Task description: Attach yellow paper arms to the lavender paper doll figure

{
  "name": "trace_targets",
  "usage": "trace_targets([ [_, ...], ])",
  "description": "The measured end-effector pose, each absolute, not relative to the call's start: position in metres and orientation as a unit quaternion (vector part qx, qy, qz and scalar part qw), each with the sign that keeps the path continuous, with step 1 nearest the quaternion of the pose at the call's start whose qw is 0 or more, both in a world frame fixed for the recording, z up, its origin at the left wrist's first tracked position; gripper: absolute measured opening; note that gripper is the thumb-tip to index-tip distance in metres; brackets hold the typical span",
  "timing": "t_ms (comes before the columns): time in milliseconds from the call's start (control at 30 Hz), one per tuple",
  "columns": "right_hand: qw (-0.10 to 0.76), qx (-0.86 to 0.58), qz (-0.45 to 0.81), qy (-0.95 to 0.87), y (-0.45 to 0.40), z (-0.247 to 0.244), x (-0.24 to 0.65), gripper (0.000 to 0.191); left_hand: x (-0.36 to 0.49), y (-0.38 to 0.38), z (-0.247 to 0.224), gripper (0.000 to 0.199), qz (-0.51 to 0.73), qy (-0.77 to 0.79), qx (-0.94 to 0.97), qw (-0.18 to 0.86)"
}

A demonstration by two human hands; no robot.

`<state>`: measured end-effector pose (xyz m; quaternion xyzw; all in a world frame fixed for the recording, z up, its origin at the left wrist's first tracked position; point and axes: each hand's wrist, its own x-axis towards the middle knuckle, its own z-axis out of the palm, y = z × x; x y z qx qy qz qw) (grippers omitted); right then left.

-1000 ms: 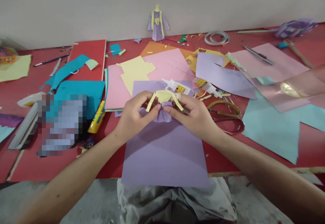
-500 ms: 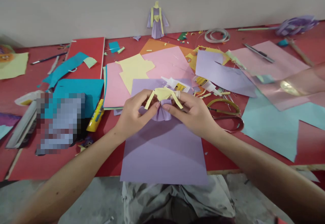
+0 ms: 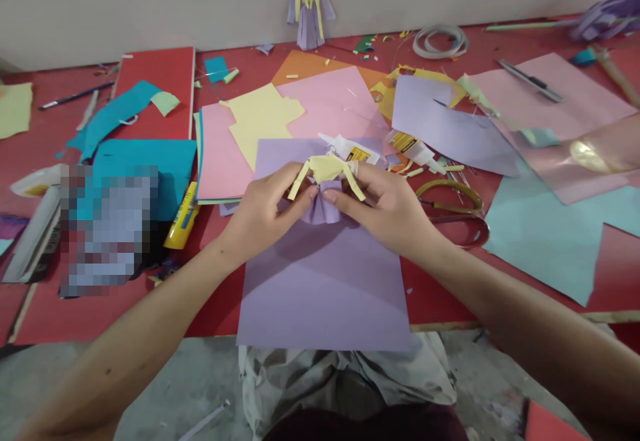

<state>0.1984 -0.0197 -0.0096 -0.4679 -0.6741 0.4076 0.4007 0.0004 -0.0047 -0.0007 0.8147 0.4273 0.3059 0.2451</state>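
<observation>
View dipped; right hand point(image 3: 385, 204) partly hides pleated purple paper point(image 3: 326, 211).

We see matt paper in the small yellow-and-purple piece point(image 3: 326, 168) – crisply pleated below – and in the smooth purple sheet point(image 3: 323, 287). The red tabletop point(image 3: 221, 315) has a faint sheen. To us the yellow tube point(image 3: 181, 217) looks like smooth plastic, the looped handles point(image 3: 479, 198) glossy, the grey trousers point(image 3: 410, 374) wrinkled cloth.
</observation>
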Motion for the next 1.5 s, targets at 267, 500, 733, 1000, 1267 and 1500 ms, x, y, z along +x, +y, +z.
trace_targets([
  [267,0.41,-0.461,0.428,-0.661,-0.0184,-0.0077,0.1975,0.013,0.0012,-0.0048,-0.0004,0.009,0.319,0.422,0.806,0.263],
  [500,0.405,-0.467,0.427,-0.66,-0.019,-0.0056,0.1975,0.011,0.0005,-0.0041,-0.0027,0.013,0.324,0.431,0.785,0.304],
  [733,0.408,-0.464,0.434,-0.656,-0.0202,-0.0049,0.1973,0.011,0.0011,-0.0051,-0.0027,0.012,0.333,0.429,0.772,0.329],
  [1000,0.405,-0.463,0.431,-0.66,-0.0197,-0.0053,0.1979,0.012,0.0011,-0.0052,-0.0011,0.009,0.337,0.425,0.768,0.341],
  [1267,0.401,-0.463,0.408,-0.678,-0.0198,-0.0059,0.1985,0.014,0.0014,-0.0055,-0.0015,0.008,0.337,0.425,0.769,0.34],
  [1500,0.413,-0.443,0.405,-0.685,-0.0197,-0.0078,0.198,0.015,0.0011,-0.0058,-0.0031,0.008,0.332,0.424,0.77,0.341],
])
